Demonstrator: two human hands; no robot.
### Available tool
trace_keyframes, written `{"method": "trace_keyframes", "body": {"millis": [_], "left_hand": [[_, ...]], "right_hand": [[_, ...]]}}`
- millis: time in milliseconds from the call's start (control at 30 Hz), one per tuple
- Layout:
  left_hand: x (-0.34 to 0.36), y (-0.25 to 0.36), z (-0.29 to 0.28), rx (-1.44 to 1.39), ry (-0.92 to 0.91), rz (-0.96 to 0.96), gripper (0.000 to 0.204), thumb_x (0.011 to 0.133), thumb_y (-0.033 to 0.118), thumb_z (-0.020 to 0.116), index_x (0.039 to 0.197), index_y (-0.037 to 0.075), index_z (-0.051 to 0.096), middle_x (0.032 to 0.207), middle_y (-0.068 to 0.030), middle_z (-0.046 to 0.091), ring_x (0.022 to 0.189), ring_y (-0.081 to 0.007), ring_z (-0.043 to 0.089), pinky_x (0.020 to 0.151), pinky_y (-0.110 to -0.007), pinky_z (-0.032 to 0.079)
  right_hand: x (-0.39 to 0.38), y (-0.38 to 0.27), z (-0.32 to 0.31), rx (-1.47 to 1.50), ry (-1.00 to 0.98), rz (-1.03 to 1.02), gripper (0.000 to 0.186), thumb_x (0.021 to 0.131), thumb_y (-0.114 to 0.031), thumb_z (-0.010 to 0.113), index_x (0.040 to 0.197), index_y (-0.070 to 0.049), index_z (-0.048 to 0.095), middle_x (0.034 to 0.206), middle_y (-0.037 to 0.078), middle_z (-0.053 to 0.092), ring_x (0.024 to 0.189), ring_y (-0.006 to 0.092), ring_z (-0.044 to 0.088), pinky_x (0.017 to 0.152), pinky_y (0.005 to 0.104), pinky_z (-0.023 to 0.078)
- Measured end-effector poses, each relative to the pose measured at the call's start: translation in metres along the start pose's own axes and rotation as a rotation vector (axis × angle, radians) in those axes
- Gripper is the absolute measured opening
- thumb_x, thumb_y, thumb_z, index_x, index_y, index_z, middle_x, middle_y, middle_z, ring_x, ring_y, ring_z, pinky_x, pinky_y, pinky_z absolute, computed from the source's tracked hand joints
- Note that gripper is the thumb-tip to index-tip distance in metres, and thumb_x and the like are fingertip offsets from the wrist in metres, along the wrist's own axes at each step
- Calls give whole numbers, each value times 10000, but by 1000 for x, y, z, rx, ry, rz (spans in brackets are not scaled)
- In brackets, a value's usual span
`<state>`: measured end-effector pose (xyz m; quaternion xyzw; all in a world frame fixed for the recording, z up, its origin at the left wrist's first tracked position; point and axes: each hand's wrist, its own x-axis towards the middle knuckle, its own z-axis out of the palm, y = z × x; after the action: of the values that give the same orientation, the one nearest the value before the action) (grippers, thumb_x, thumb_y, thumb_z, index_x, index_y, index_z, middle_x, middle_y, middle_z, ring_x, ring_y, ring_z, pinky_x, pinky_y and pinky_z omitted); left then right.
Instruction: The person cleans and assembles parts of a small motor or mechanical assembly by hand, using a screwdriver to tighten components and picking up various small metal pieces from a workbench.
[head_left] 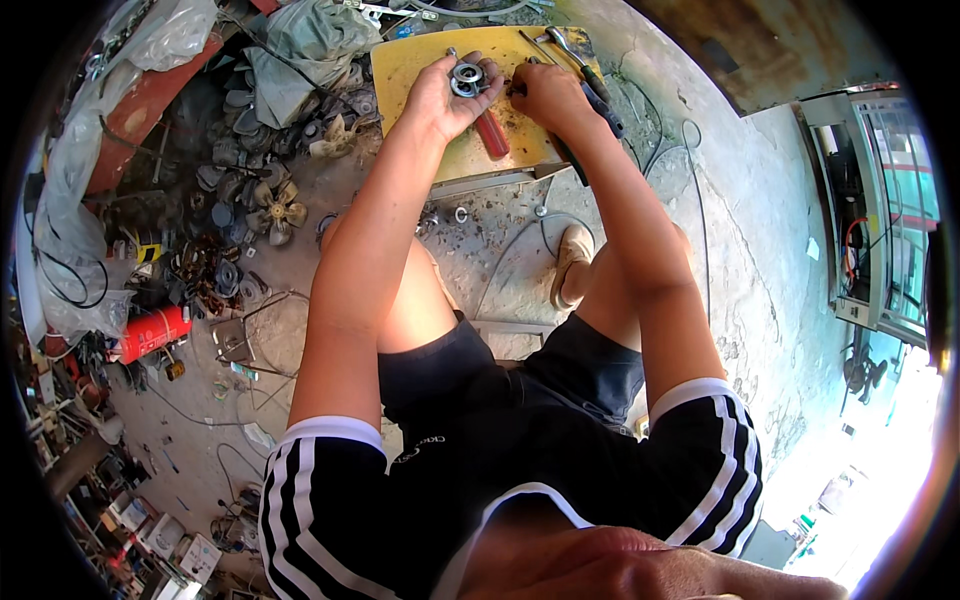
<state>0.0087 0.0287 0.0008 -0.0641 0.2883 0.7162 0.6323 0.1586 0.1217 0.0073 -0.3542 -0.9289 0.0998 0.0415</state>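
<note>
My left hand (448,105), palm up with curled fingers, holds a round silver metal part with a ringed centre (467,80) over a worn yellow board (405,65). Just to its right, my right hand (548,95) has its fingers bent and pressed together near some small dark item; what they grip is hidden. A red-handled tool (492,135) lies beneath my left hand. Beyond my right hand lie a metal tool with a dark handle (565,50) and other black-handled tools.
Fan blades (275,210), plastic sheeting (170,30) and scrap crowd the left, with a red cylinder (150,333). Cables run over the concrete floor (740,220) around my sandalled foot (572,260). A rusty panel (730,40) and a metal-framed cabinet (880,200) stand at right.
</note>
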Motion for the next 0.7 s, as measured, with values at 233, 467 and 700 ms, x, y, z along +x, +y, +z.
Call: {"method": "trace_keyframes", "body": {"millis": [233, 467, 700], "left_hand": [[-9, -9, 9, 70, -18, 4, 353, 1043, 203, 333, 1143, -82, 515, 1081, -220, 569, 1059, -345, 577, 997, -547, 488], [-1, -8, 4, -116, 10, -52, 325, 1026, 151, 360, 1143, -112, 511, 1087, -245, 571, 1056, -371, 578, 990, -484, 511], [-3, 1, 2, -83, 63, -20, 279, 1009, 130, 379, 1090, -74, 551, 1088, -219, 581, 1065, -343, 586, 1005, -527, 481]], "right_hand": [[0, 3, -42, 569, 39, 21, 347, 824, -320, 707, 1071, -78, 679, 845, 117, 697, 799, 206, 673, 721, 337, 519], [-13, 11, -40, 264, 119, 27, 329, 820, -306, 731, 1043, -69, 681, 835, 124, 709, 803, 269, 685, 740, 360, 521], [-27, -3, -6, -64, -12, -29, 200, 793, -236, 690, 911, -75, 685, 920, 162, 698, 897, 316, 684, 750, 423, 549]]}}
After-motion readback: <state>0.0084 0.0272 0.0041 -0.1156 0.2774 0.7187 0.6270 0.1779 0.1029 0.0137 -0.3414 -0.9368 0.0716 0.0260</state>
